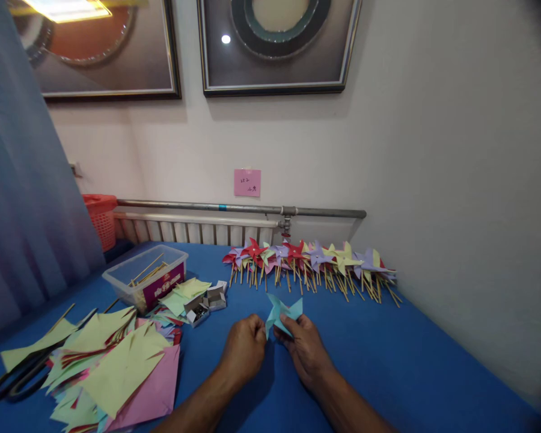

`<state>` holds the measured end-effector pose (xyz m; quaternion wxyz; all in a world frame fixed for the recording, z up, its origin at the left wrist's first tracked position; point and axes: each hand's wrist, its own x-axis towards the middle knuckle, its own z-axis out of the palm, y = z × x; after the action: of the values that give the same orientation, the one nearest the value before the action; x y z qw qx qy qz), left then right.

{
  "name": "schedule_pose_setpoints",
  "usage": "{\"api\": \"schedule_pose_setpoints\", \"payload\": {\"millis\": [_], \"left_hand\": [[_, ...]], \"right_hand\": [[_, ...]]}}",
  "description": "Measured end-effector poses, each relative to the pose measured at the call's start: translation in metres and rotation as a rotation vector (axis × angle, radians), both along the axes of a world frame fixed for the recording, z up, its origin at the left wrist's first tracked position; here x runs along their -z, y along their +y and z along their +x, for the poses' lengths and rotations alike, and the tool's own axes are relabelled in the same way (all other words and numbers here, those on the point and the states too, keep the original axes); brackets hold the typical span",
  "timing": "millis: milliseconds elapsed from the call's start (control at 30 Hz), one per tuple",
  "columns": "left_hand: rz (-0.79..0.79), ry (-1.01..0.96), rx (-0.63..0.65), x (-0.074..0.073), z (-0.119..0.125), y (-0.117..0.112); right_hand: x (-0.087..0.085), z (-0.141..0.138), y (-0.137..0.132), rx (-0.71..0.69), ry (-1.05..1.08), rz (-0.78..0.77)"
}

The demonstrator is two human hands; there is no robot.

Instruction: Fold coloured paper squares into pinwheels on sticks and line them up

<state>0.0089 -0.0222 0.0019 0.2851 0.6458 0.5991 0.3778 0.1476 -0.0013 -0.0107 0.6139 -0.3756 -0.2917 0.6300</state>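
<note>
My left hand [244, 347] and my right hand [305, 347] meet over the blue table [388, 367], both closed on a light blue paper pinwheel [283, 313] with its folded points sticking up. The left fingers pinch its left edge, the right fingers hold it from below and right. A row of finished pinwheels [311, 264] in red, purple and yellow on wooden sticks lies along the wall behind my hands.
A pile of cut yellow, pink and blue paper squares [117, 367] lies at left with black scissors [15, 379]. A clear plastic box [146, 276] holds sticks. Small open boxes of pins [205, 304] sit near it. A red basket [101, 219] stands behind.
</note>
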Motion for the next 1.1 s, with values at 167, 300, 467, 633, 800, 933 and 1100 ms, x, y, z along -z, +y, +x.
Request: {"api": "schedule_pose_setpoints", "payload": {"millis": [167,300,467,633,800,933,1100], "left_hand": [[-0.018,-0.006,-0.002,0.0005,-0.0005,0.0002],[-0.010,0.003,0.008,0.0027,-0.0006,0.0012],[0.009,0.016,0.009,0.0035,0.0000,0.0014],[-0.002,0.001,0.009,0.0031,0.0004,0.0008],[0.011,0.006,0.003,0.0031,0.0003,0.0002],[0.011,0.009,0.006,0.0036,0.0003,0.0008],[0.009,0.002,0.002,0.0034,0.0003,0.0007]], "right_hand": [[0.0002,-0.0007,-0.0009,0.001,0.006,-0.028],[0.0004,-0.0007,-0.0006,-0.003,0.004,-0.033],[0.0014,-0.0008,0.0007,0.016,0.006,-0.030],[0.0008,-0.0008,0.0002,0.010,0.000,-0.032],[-0.0003,0.0000,-0.0005,0.003,-0.007,-0.021],[0.0017,0.0006,0.0005,-0.005,-0.017,-0.019],[0.0014,0.0009,0.0001,-0.007,-0.021,-0.013]]}}
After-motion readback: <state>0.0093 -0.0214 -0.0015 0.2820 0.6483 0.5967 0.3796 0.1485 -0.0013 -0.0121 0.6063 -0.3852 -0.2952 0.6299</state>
